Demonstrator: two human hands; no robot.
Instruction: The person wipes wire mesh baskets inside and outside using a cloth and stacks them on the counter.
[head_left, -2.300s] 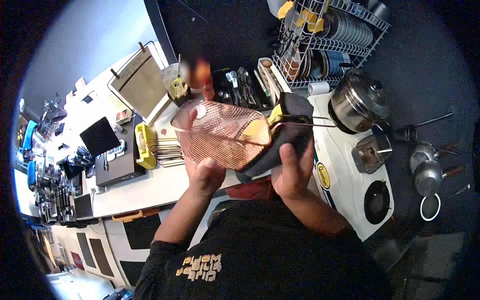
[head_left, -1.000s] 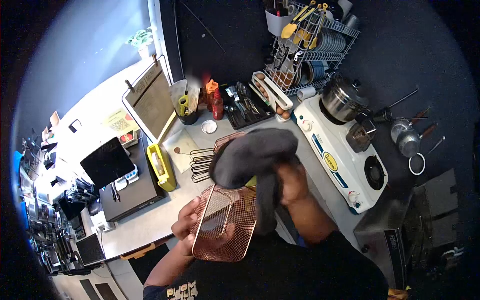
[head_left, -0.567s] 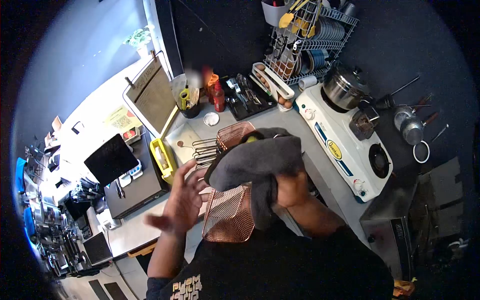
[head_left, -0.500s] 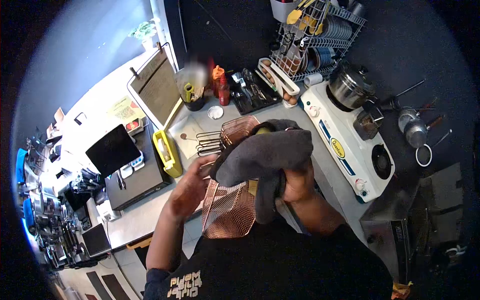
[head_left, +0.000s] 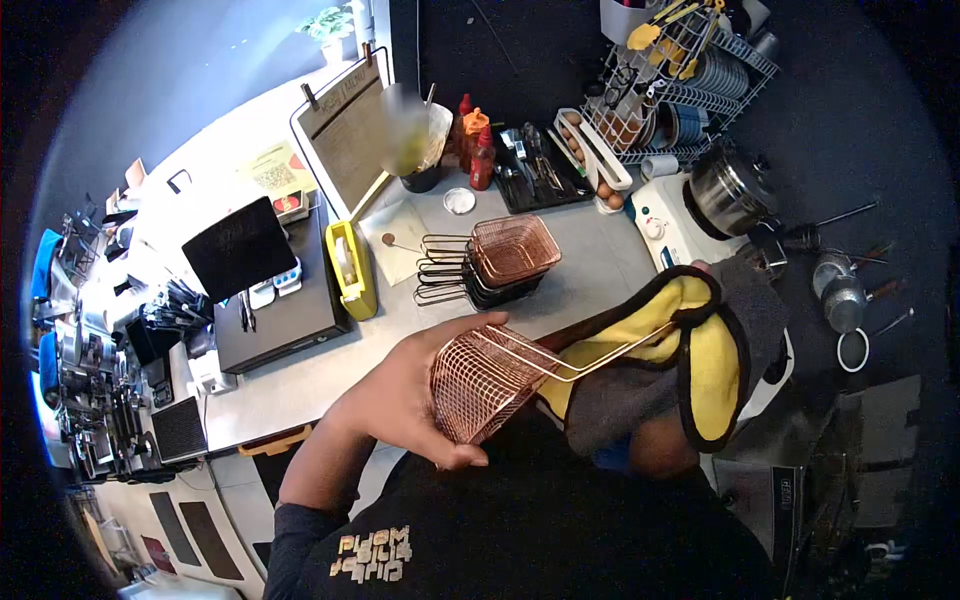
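Observation:
My left hand (head_left: 392, 392) is closed round a small copper wire fry basket (head_left: 485, 385), thumb on the near side and fingers at the far side. The basket's long wire handle (head_left: 620, 350) runs right into a grey cloth (head_left: 625, 405) with yellow patches and black edging. The cloth is bunched round the handle's end. Behind and under it is my right hand (head_left: 665, 447), mostly hidden, with its fingers covered by the cloth. Farther off on the counter stands a stack of similar fry baskets (head_left: 515, 250) with black wire handles pointing left.
A yellow tape dispenser (head_left: 350, 270) stands left of the stacked baskets. Behind are a black cutlery tray (head_left: 535, 170), red sauce bottles (head_left: 482, 160) and an egg holder (head_left: 595, 150). At right, a white stove (head_left: 665, 225) carries a steel pot (head_left: 733, 190).
The cloth has moved right and opened out, showing its yellow side round the handle. My left hand has gone from beside the cloth to holding the basket. The view has shifted.

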